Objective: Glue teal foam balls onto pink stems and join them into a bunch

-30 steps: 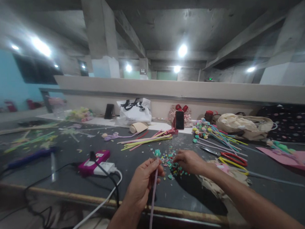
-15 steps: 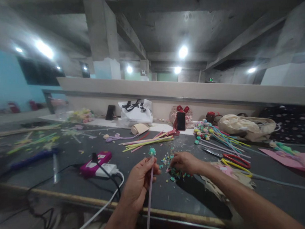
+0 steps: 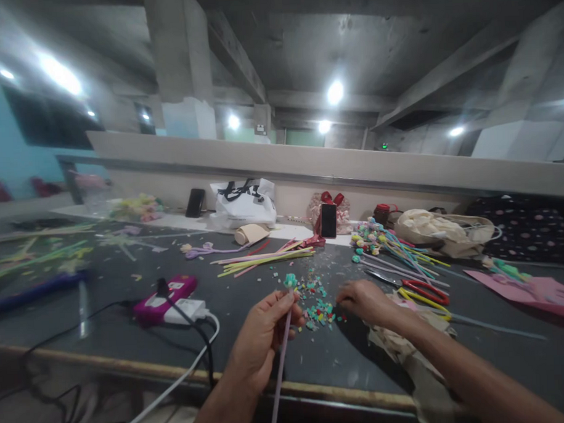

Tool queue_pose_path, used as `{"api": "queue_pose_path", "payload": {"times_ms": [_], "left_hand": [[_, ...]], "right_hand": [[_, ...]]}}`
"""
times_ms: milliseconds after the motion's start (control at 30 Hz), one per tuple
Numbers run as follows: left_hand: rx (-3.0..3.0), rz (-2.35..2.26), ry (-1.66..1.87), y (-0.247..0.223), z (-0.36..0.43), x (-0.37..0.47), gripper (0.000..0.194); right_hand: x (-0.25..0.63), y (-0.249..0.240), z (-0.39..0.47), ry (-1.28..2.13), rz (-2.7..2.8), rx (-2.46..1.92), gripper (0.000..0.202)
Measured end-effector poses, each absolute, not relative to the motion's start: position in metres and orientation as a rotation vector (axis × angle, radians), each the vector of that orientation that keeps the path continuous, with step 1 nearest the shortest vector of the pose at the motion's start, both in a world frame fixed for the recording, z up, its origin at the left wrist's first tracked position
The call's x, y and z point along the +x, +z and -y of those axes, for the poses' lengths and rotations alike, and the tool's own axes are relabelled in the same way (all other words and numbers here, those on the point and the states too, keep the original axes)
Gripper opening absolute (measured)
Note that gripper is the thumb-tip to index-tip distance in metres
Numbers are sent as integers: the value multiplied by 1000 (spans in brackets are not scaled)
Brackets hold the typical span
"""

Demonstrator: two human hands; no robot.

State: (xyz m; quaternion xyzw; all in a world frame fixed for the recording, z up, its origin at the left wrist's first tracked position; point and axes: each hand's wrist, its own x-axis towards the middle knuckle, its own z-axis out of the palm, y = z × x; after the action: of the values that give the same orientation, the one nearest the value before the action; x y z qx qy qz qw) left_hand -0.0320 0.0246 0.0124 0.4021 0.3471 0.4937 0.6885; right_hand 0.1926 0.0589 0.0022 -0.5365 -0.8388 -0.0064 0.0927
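Note:
My left hand (image 3: pixel 271 320) is closed on a pale pink stem (image 3: pixel 280 366), which slants down past the table's front edge. A small teal flower (image 3: pixel 290 280) tops the stem, just above my thumb and fingertips. To the right, my right hand (image 3: pixel 361 300) is low over the dark tabletop with its fingers bent together; whatever is between its fingertips is hidden. Small teal, yellow and pink bits (image 3: pixel 320 312) lie scattered on the table between my hands, close to the right fingertips.
Red-handled scissors (image 3: pixel 423 291) and crumpled cloth (image 3: pixel 392 337) lie by my right forearm. Thin colored sticks (image 3: pixel 265 259) and a flower bundle (image 3: pixel 375 236) lie farther back. A magenta power strip (image 3: pixel 167 302) with cables is at left. A phone (image 3: pixel 328 220) leans upright behind.
My right hand has moved right, off the pile of colored bits, uncovering more of them. My left hand still holds the stem, slightly farther right. The whole view has shifted a little.

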Motion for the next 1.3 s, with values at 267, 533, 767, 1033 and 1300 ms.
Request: {"api": "queue_pose_path", "payload": {"times_ms": [267, 533, 767, 1033, 1300], "left_hand": [[925, -760, 1095, 14, -24, -30, 15], [973, -775, 1064, 11, -22, -28, 17], [901, -772, 987, -1, -19, -15, 18], [774, -793, 1042, -10, -25, -1, 20], [736, -792, 1076, -18, -28, 5, 21]], "right_hand": [[182, -1, -45, 62, 2547, -1529, 18], [176, -8, -51, 186, 2363, -1561, 14], [171, 5, -42, 622, 2096, -1429, 8], [148, 16, -30, 904, 1793, -1275, 2], [135, 10, -31, 846, 1743, -1149, 6]]}}
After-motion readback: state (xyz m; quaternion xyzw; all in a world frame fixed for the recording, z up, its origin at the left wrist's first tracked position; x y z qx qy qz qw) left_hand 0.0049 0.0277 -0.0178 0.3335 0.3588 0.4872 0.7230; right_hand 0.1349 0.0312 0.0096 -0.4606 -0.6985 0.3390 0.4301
